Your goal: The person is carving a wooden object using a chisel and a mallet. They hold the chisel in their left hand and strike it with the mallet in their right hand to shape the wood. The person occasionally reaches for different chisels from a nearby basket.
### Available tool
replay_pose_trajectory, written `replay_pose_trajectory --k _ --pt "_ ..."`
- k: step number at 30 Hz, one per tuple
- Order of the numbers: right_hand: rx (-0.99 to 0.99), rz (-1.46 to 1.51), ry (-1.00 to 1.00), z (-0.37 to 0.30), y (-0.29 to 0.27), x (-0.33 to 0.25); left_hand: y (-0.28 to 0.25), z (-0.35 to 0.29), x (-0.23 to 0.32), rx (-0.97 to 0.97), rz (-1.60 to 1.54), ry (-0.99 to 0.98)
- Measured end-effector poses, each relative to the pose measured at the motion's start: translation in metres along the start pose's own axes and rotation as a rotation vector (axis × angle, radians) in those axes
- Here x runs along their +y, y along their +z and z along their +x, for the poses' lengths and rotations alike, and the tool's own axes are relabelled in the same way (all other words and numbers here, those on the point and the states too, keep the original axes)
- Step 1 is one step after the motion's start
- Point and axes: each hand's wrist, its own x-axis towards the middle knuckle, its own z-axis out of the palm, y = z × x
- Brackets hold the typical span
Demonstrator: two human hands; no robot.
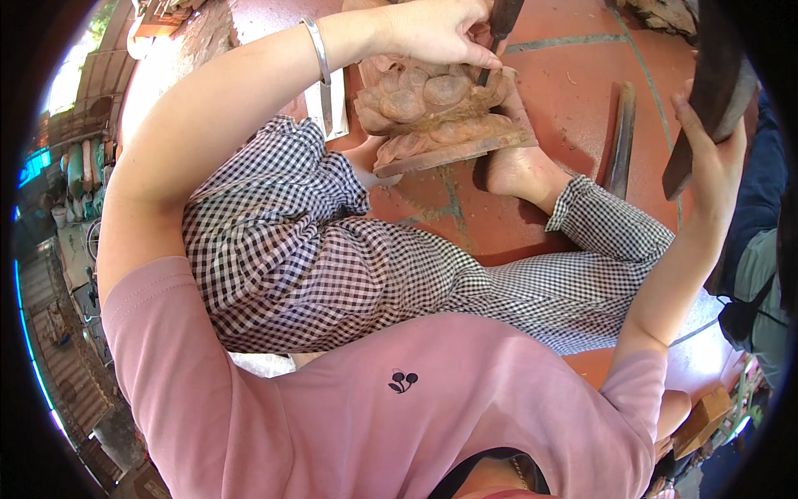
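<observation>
A carved wooden piece (432, 96) with rounded, petal-like relief and a flat base stands tilted on the floor between my bare feet. My left hand (436, 32), with a silver bangle at the wrist, is closed around a dark-handled chisel (504, 18). The chisel's blade points down and meets the carving's upper right part. Off to the right, my right hand (715, 154) is raised and grips a dark wooden mallet (721, 87), a long flat-sided block. The mallet is apart from the chisel, and its upper end runs out of view.
A long bar-like tool (618, 137) lies on the red tiled floor (573, 108), right of the carving. White paper (337, 112) is partly hidden behind my left leg. My right foot (528, 175) rests against the carving. Dark cloth and a grey-green garment (756, 274) are at the right edge.
</observation>
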Motion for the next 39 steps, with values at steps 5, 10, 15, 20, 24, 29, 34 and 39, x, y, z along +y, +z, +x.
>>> replay_pose_trajectory --k 5,10,15,20,24,29,34,39 --pt "0.047 -0.114 -0.035 0.004 -0.007 0.012 -0.003 0.002 0.000 -0.068 0.165 -0.075" --pt "-0.007 -0.057 -0.032 0.007 0.007 0.020 -0.002 -0.012 0.001 -0.029 0.202 -0.006" --pt "-0.007 -0.087 -0.070 0.004 -0.011 0.018 -0.003 0.006 0.008 -0.076 0.262 0.060" --pt "-0.047 -0.099 -0.191 0.006 0.003 0.020 -0.004 0.000 0.017 -0.140 0.346 0.092" --pt "-0.135 -0.261 -0.327 0.005 0.002 0.013 -0.001 0.003 0.012 -0.100 0.333 0.136" --pt "-0.093 -0.316 -0.303 -0.001 0.014 0.011 -0.001 0.003 0.010 -0.115 0.374 0.177" --pt "-0.075 -0.128 -0.280 0.002 0.016 0.011 -0.002 -0.008 0.007 -0.111 0.302 0.123" --pt "-0.023 -0.081 -0.107 0.000 0.005 0.016 -0.003 0.001 0.011 -0.099 0.288 0.123"
